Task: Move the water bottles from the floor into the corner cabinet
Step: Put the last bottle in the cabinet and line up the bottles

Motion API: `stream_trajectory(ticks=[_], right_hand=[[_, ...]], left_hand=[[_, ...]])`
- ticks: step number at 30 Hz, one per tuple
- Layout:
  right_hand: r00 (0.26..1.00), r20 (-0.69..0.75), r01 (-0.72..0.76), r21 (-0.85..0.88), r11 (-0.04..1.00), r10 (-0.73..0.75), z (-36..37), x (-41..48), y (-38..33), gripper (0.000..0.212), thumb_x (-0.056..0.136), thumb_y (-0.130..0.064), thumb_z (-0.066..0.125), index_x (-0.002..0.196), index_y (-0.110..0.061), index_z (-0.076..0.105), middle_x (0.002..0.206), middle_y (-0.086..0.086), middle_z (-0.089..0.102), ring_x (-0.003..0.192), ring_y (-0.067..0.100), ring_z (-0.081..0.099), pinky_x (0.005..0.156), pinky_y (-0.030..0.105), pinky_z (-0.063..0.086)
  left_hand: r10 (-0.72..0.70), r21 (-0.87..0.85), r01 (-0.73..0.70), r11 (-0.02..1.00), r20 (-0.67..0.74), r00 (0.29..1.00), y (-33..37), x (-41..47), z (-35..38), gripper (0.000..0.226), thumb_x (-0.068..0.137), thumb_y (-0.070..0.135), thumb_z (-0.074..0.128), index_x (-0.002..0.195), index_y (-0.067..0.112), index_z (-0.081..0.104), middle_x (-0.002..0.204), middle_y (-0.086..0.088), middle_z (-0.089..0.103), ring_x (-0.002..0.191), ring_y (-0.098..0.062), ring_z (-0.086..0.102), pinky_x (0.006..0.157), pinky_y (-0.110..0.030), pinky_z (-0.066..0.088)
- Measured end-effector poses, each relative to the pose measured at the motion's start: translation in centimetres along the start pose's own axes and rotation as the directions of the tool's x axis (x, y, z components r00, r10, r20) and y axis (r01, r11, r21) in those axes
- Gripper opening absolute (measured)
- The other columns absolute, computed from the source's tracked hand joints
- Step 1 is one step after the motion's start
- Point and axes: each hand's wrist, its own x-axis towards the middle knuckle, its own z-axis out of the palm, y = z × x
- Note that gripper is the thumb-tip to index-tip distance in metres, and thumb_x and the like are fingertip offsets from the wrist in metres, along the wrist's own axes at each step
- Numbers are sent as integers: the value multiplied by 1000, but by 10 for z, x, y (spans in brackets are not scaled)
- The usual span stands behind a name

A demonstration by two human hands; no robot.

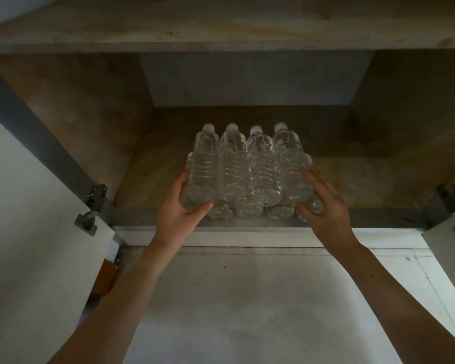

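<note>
Left hand (180,206) grips the stacked water bottles (247,169); right hand (323,206) presses opposite, fingers seemingly straight; caps (231,126) point into cabinet (352,174).

Four clear ribbed plastic water bottles (247,169) lie side by side in the upper layer. Beneath them at least four more bottle bases (248,209) show; the full lower count is hidden. Two bare hands: left hand (179,208), right hand (323,206). Two white cabinet doors, one left (32,206), one right (449,248).

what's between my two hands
In the head view, stacked clear plastic water bottles lying on their sides fill the gap between left hand and right hand.
</note>
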Motion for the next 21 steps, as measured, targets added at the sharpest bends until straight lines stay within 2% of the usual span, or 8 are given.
stream_trajectory(ticks=[4,6,9,12,15,18,21], right_hand=[[997,-71,-2,14,1000,3,-3,-7,0,64,81,-18,77,138,-24,50,142,0,53,130,18,50,109,42,45],[992,-112,-55,-20,998,52,-7,-15,2,59,81,-16,78,135,-23,54,137,-1,57,123,15,53,105,34,47],[984,-165,-82,-89,993,66,-14,-29,14,56,81,-14,79,132,-16,57,133,5,60,117,12,53,97,17,42],[985,-159,-79,-124,989,59,-17,-38,26,53,80,-15,79,129,-12,60,130,8,63,111,15,57,91,10,40],[986,-144,-104,-108,989,88,-18,-40,32,52,80,-11,80,129,-11,61,128,6,63,104,12,58,86,-3,38],[986,-137,-106,-104,989,92,-18,-39,36,53,80,-12,79,129,-12,61,128,6,64,104,12,60,88,-3,39],[986,-133,-117,-100,988,103,-16,-36,38,54,80,-13,80,131,-12,60,130,1,62,97,-8,59,88,-4,37]], left_hand=[[93,146,-72,987,-145,985,-10,-15,2,60,77,29,80,129,15,54,121,2,63,104,1,59,89,-23,53],[180,227,-133,965,-205,962,-10,-27,6,51,79,27,78,123,11,57,112,-1,62,98,-7,57,84,-25,53],[260,267,-186,946,-278,925,-2,-44,17,40,81,31,73,111,9,59,99,-2,60,89,-14,56,75,-23,49],[355,295,-302,906,-146,923,10,-53,42,30,83,32,66,101,9,62,93,-1,62,86,-11,57,74,-20,47],[353,229,-349,909,25,935,15,-55,74,33,84,34,65,106,10,67,98,1,67,91,-8,61,78,-25,53],[307,206,-319,925,87,948,12,-51,101,41,86,39,62,117,13,66,103,0,72,93,-10,67,79,-32,57],[275,217,-288,933,88,957,11,-46,118,49,87,43,57,126,14,63,106,-1,73,88,-14,70,77,-31,59]])
